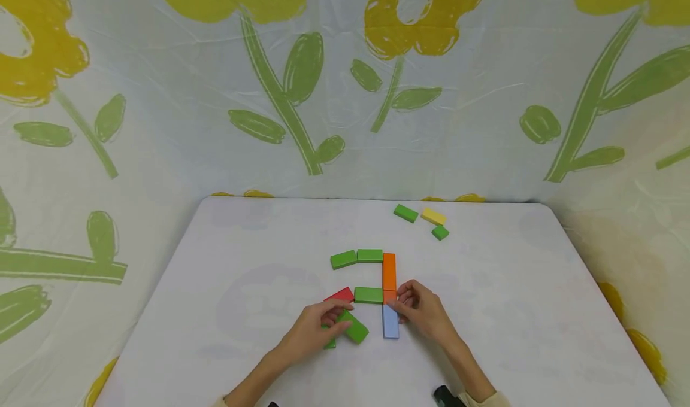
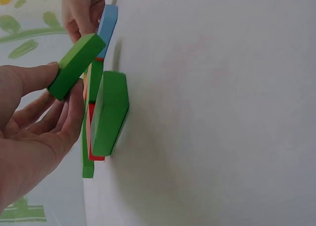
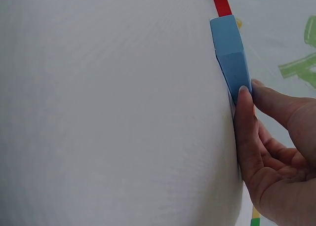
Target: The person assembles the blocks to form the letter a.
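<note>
While I watch remotely, the white tabletop (image 1: pixel 512 299) carries what I judge a partly laid pattern: two orange rectangular blocks (image 1: pixel 389 270) and a light-blue rectangular block (image 1: pixel 390 324) end to end, two green rectangular blocks (image 1: pixel 369 255) leading off the far end, a third green block (image 1: pixel 369 295) and a red rectangular block (image 1: pixel 339 296) midway. The left hand (image 1: pixel 306 330) pinches a raised green block (image 1: pixel 356 329); the right hand (image 1: pixel 426 312) grips the light-blue rectangular block. Unplaced, I reckon: the raised green block, plus a yellow block (image 1: pixel 433 216) and two loose green blocks (image 1: pixel 405 213) beyond.
</note>
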A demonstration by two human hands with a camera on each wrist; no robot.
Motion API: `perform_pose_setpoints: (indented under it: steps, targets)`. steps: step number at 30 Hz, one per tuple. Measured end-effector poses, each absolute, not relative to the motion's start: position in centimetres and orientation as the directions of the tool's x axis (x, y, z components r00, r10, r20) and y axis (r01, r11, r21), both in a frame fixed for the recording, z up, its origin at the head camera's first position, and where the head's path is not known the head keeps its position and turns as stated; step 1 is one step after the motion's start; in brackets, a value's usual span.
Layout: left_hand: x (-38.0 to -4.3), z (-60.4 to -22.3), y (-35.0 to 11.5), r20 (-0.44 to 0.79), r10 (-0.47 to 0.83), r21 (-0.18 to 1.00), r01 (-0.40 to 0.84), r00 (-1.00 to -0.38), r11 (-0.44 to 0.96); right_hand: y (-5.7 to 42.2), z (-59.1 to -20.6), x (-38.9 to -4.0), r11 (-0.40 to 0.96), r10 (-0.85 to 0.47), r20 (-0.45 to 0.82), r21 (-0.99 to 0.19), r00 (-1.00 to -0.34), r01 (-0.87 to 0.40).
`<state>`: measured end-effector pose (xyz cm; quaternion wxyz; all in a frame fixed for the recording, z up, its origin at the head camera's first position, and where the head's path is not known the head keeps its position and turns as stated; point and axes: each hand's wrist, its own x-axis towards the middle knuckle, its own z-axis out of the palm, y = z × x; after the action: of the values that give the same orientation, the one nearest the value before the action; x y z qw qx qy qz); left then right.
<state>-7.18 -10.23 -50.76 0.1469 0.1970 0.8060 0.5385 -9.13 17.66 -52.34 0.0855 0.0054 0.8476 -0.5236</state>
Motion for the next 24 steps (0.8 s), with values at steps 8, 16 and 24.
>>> perform_pose_setpoints:
  steps: [8, 16, 24]
  targets:
    - [-5.4, -51.1, -10.5, -0.056, 0.5, 0.928, 0.14, -0.864, 0.345, 17.8, -52.3, -9.1, 0.454, -0.089, -0.149, -0.886, -0.985, 0.093]
    - [-4.2, -50.7, -10.7, -0.081, 0.554, 0.898, 0.181, -0.828, 0.401, 17.8, -52.1, -9.1, 0.449, -0.088, -0.149, -0.888, -0.985, 0.095]
    - [-3.3, -50.3, -10.5, -0.07, 0.62, 0.754, 0.366, -0.781, 0.546, 17.7, -52.1, -9.2, 0.449, -0.083, -0.161, -0.887, -0.984, 0.107]
